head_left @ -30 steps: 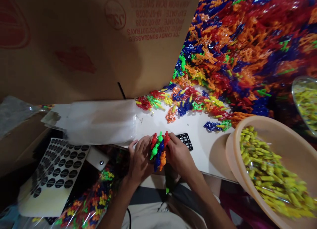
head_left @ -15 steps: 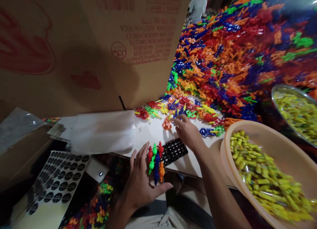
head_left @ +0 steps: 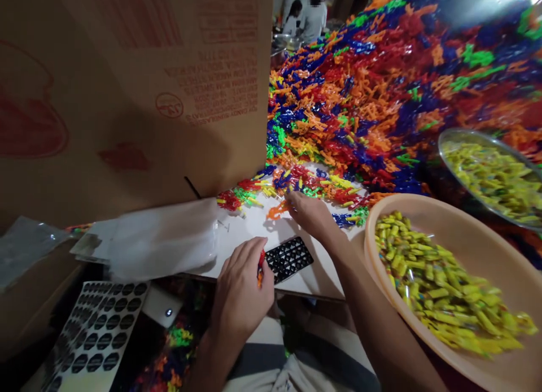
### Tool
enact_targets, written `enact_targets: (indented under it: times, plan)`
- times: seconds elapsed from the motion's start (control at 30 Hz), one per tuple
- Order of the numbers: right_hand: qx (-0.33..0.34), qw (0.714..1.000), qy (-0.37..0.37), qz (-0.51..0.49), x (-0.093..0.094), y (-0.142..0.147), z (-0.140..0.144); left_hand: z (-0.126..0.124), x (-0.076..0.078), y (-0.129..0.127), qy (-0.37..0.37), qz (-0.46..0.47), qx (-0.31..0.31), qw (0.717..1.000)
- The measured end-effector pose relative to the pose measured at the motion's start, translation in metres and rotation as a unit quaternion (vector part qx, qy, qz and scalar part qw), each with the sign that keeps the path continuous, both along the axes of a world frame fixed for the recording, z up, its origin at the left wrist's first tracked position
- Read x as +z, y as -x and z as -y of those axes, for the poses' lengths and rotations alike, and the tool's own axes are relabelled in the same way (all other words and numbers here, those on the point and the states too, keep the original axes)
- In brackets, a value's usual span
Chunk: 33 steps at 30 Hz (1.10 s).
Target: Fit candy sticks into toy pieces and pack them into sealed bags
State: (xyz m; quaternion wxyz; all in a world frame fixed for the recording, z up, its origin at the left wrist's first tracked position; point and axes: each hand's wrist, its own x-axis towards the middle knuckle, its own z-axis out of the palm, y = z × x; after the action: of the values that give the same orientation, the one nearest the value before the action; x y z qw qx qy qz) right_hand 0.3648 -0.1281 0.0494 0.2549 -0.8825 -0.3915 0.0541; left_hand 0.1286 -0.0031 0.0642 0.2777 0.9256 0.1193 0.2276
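Near the lower middle of the frame, a small bundle of coloured toys [head_left: 259,270] is held in the closed left hand [head_left: 243,290]; only its red and orange end is seen, its long axis running roughly up-down, pointing toward the black grid tray [head_left: 289,258] just beside it. Above, at frame centre, the right hand [head_left: 311,214] is laid on the white table [head_left: 254,228], fingertips touching an orange toy piece [head_left: 277,210]; whether it is pinched cannot be told. A peach basin [head_left: 486,256] of yellow pieces is seen at lower right.
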Motion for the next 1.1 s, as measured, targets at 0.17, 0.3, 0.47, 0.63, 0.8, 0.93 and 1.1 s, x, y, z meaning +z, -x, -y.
enact_targets:
  times: [0.17,0.3,0.47,0.63,0.8,0.93,1.1]
  plan:
    - [-0.032,0.986,-0.103,-0.128,-0.009,0.075,0.038,-0.009,0.001,-0.006,0.034,-0.008,-0.02,0.999]
    - [-0.018,0.961,-0.155,-0.227,-0.022,0.133,0.04,-0.012,0.003,-0.008,0.066,-0.011,-0.029,0.997]
    - [-0.002,0.947,-0.189,-0.258,-0.03,0.156,0.029,-0.016,0.01,-0.005,0.141,-0.019,-0.048,0.989]
    - [-0.016,0.963,-0.166,-0.212,-0.035,0.158,0.023,-0.018,0.009,-0.002,0.215,-0.001,-0.038,0.976]
    - [-0.021,0.982,-0.116,-0.145,-0.042,0.177,0.018,-0.016,0.009,-0.003,0.197,0.005,-0.052,0.979]
    - [-0.005,0.991,-0.069,-0.113,-0.044,0.19,0.018,-0.014,0.012,-0.003,0.138,-0.018,-0.069,0.988]
    - [0.017,0.994,-0.035,-0.101,-0.038,0.181,0.02,-0.017,0.009,-0.003,0.127,-0.04,-0.079,0.988]
